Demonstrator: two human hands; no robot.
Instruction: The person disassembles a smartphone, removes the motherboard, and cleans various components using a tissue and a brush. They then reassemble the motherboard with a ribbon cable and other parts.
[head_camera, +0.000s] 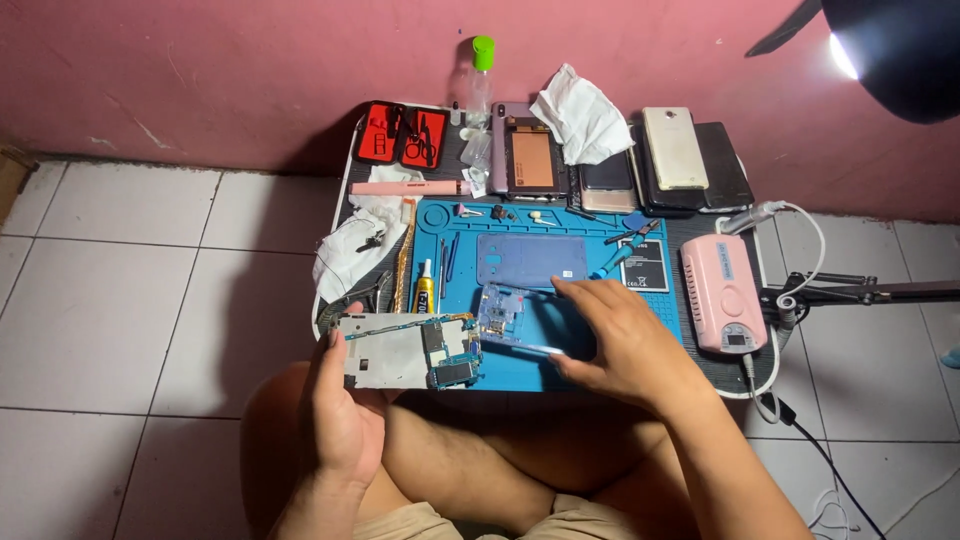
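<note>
My left hand (345, 405) holds an opened phone body (405, 350) with its metal plate and circuit board showing, just off the near left corner of the blue work mat (650, 318). My right hand (615, 335) rests on the mat and grips a clear plastic phone frame (505, 322) at its right end. A blue phone back cover (530, 260) lies on the mat just beyond that frame.
On the small table: a black battery (645, 265), a glue tube (425, 290), a red tool case (402, 135), a green-capped bottle (481, 85), stacked phones (675, 150), white cloths (580, 115), a pink device with cable (722, 290). A lamp (890, 50) hangs at right. White tiled floor surrounds it.
</note>
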